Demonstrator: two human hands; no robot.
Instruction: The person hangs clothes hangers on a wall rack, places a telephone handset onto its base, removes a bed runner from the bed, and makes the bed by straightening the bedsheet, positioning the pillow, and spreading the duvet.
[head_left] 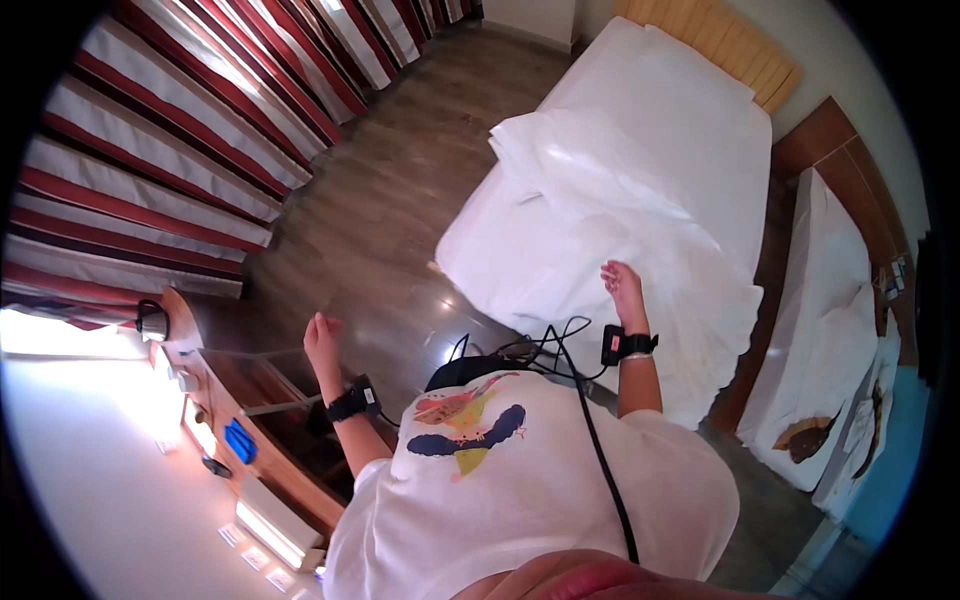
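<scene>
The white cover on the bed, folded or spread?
Spread loosely: the white cover lies in wrinkles across the near part of the bed, with no neat folds.

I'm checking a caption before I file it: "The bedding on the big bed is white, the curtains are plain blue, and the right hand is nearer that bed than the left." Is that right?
Not quite: the curtains aren't plain blue but striped in dark red and white, as the head view shows. The big bed's bedding is white, and the right hand is nearer that bed than the left hand.
</scene>
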